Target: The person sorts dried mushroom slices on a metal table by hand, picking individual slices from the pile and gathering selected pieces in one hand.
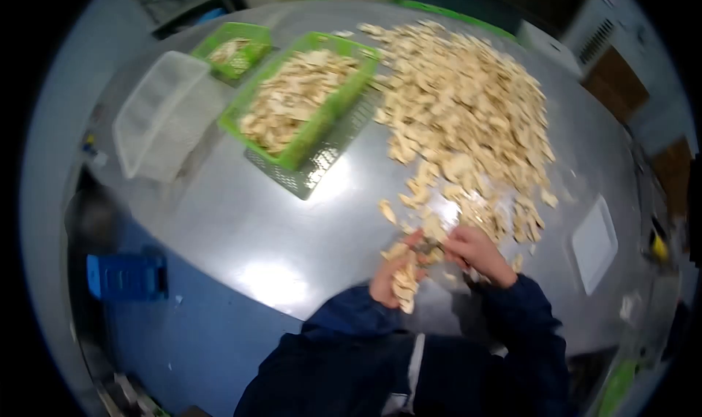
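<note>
Pale slices [405,289] in grasp, near edge of the pile [468,110]
I watch the left hand [383,280] curl loosely around them; the right hand [477,253], beside it, has bent fingers, its hold too blurred for me to tell; the green basket [333,117] sits left of the pile.

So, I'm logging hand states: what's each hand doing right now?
Left hand: holding pale slices.
Right hand: looks closed, fingers curled; cannot tell what, if anything, it holds.
</note>
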### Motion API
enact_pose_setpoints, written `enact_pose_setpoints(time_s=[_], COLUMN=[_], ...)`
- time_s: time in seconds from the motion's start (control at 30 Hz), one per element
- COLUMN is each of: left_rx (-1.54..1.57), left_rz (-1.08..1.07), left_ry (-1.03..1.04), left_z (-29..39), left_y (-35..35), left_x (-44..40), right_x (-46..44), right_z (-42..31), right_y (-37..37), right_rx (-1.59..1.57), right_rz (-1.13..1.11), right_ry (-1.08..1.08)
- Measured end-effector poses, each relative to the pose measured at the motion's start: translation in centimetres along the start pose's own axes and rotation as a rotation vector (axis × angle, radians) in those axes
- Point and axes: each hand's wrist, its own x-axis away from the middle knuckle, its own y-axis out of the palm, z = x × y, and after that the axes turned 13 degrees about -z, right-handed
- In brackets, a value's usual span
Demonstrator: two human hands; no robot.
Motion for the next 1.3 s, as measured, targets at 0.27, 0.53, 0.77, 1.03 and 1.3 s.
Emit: enact_pose_setpoints(time_s=[0.27,0.53,0.77,1.03,1.3], left_rx=[0.291,0.608,0.39,-2.053,-1.981], left_rz=[-0.151,-0.045,-0.217,0.804,0.158], left_ry=[-0.035,-0.181,0.233,0.466,0.3], left_z=[-1.0,1.0,16.3,31.8,20.1], left_y=[-1.5,-0.7,-3.0,0.6,3.0], left_x=[-0.6,-0.2,-3.4,-9.6,-8.2], right_x=[0.2,1.3,3.2,7.9,8.9], right_z=[0.1,0.4,2.3,9.1,9.9], right_y=[2.3,1.7,-1.6,-8.4,-9.2], right_rx=[0.445,0.634,0.57,0.467,0.734], right_rz=[0.043,-0.099,0.189,0.821,0.725], right_ry=[-0.287,-0.43,-0.311,-0.15,0.347])
